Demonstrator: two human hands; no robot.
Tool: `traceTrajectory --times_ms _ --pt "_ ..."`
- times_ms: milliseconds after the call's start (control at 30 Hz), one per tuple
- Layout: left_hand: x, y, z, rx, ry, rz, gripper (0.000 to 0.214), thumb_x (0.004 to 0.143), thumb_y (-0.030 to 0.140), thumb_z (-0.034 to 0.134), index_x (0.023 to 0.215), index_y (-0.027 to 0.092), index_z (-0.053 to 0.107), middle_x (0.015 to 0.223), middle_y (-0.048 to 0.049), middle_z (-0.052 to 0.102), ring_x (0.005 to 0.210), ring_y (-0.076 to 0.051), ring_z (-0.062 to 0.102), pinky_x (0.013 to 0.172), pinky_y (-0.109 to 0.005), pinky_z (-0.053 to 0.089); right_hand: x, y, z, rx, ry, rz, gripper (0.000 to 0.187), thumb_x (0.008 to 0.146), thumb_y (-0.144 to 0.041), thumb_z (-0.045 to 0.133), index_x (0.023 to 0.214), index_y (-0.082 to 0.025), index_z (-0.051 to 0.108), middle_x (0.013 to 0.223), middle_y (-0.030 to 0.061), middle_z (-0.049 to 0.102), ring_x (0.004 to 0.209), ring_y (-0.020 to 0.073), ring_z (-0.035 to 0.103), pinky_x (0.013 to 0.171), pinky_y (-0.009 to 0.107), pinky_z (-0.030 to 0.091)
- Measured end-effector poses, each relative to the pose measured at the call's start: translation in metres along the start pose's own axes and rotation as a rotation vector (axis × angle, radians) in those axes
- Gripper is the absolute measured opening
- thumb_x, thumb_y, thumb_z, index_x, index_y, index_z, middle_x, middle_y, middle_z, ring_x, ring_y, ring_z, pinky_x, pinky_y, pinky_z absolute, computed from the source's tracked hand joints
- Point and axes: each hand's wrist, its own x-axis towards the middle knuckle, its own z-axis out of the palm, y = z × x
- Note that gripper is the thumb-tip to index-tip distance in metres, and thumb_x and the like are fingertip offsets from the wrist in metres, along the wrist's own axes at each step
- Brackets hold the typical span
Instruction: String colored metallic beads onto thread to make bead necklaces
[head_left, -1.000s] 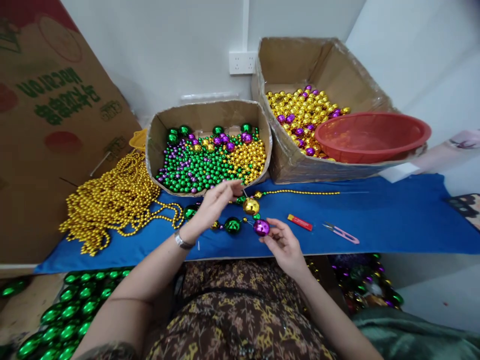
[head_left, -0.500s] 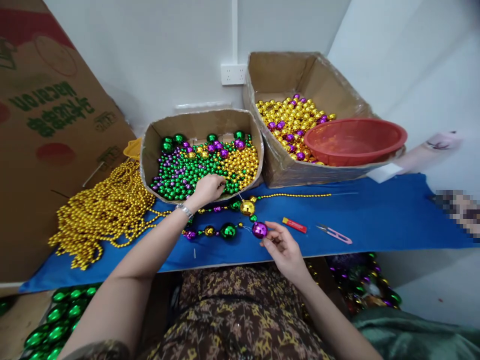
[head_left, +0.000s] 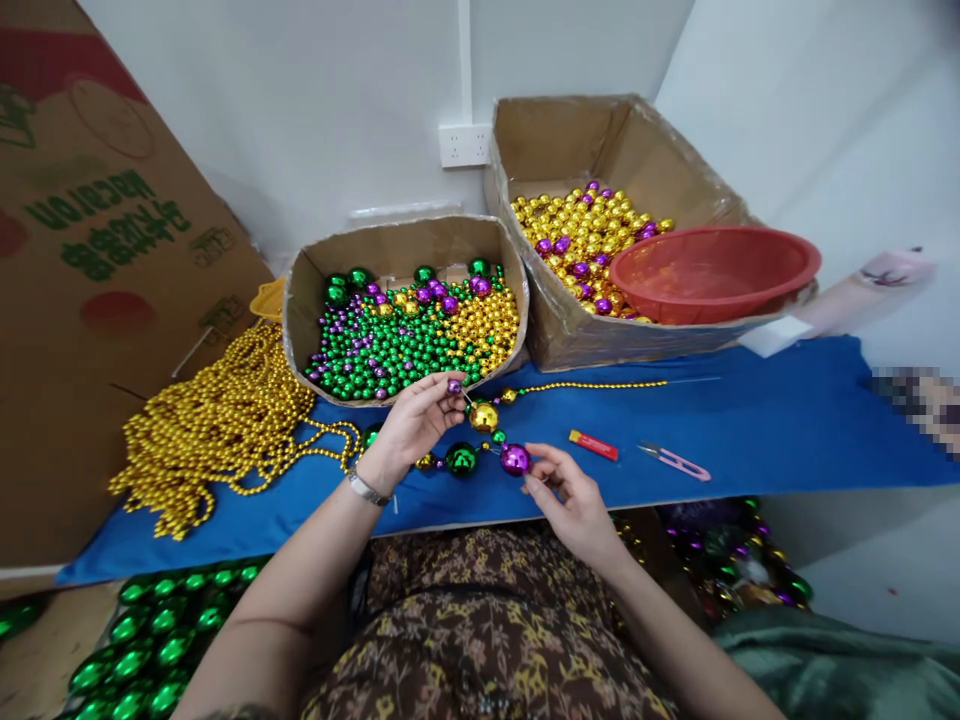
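Note:
My left hand (head_left: pixel 411 424) pinches a small purple bead (head_left: pixel 454 386) in its fingertips, just in front of the near cardboard box (head_left: pixel 405 240) of green, purple and gold beads. My right hand (head_left: pixel 571 497) holds the large purple ball (head_left: pixel 515 459) at the end of a partly strung bead strand. On that strand a large gold ball (head_left: pixel 484 417) and a large green ball (head_left: pixel 461 459) lie on the blue cloth (head_left: pixel 750 430) between my hands. A thin line of small gold beads (head_left: pixel 592 385) runs off to the right.
A heap of gold bead strands (head_left: pixel 217 420) lies at the left. The far box (head_left: pixel 600 130) holds gold and purple balls, with a red basin (head_left: pixel 712 272) on its rim. A red lighter (head_left: pixel 593 445) and pink snips (head_left: pixel 675 461) lie to the right. Green balls (head_left: pixel 142 640) sit below left.
My left hand reached into the near box, then drew back toward me with a small purple bead pinched in its fingers. My right hand stayed on the purple ball.

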Motion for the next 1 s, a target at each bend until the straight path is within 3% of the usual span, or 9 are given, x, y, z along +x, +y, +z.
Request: traceTrajectory --times_ms 333,533,600,733,867,1000 --pt "-0.004 -0.002 -0.004 0.118 -0.045 0.051 0.027 0.080 0.030 0.071 0.100 0.013 0.072 0.077 -0.0051 0.064 0.069 -0.012 0.061 0.061 -0.022 0.052 0.000 0.004 -0.003 -0.130 -0.011 -0.046 0.032 0.093 -0.031 0.052 0.124 -0.022 0.054 0.078 -0.0004 0.062 0.071 0.0135 0.063 0.068 0.025 0.051" --pt "-0.008 0.004 -0.007 0.552 -0.030 0.173 0.028 0.079 0.033 0.072 0.100 0.016 0.073 0.083 -0.0049 0.069 0.069 -0.011 0.060 0.060 -0.020 0.051 0.002 0.005 -0.013 -0.338 0.002 -0.142 0.031 0.094 -0.028 0.048 0.124 -0.026 0.058 0.088 0.0028 0.065 0.081 0.0161 0.064 0.078 0.029 0.052" --pt "-0.010 -0.001 -0.007 0.615 -0.019 0.202 0.025 0.077 0.032 0.074 0.098 0.017 0.073 0.081 -0.0036 0.069 0.067 -0.011 0.060 0.059 -0.020 0.051 0.004 0.015 -0.010 -0.330 0.027 -0.111 0.031 0.094 -0.028 0.048 0.123 -0.026 0.058 0.091 0.0035 0.065 0.082 0.0168 0.066 0.080 0.031 0.053" --pt "-0.012 -0.025 -0.005 0.634 0.037 0.253 0.017 0.074 0.032 0.075 0.079 0.017 0.072 0.073 -0.0032 0.069 0.063 -0.012 0.059 0.058 -0.022 0.049 0.009 0.048 0.001 -0.157 0.024 0.087 0.032 0.092 -0.024 0.045 0.123 -0.022 0.055 0.092 0.0036 0.067 0.075 0.0155 0.070 0.072 0.030 0.057" --pt "-0.012 -0.040 0.003 0.776 -0.001 0.371 0.013 0.078 0.030 0.072 0.074 0.017 0.072 0.077 -0.0050 0.071 0.070 -0.016 0.063 0.064 -0.025 0.049 0.009 0.061 -0.001 -0.283 -0.064 0.139 0.033 0.089 -0.018 0.045 0.121 -0.020 0.056 0.096 0.0060 0.068 0.073 0.0159 0.070 0.073 0.032 0.057" --pt "-0.010 -0.022 0.030 0.903 -0.079 0.584 0.007 0.080 0.024 0.070 0.075 0.019 0.071 0.082 -0.0053 0.071 0.079 -0.017 0.065 0.075 -0.029 0.049 0.017 0.033 -0.015 -0.450 0.034 -0.026 0.030 0.093 -0.024 0.048 0.121 -0.021 0.058 0.111 0.0105 0.065 0.089 0.0194 0.068 0.081 0.035 0.056"
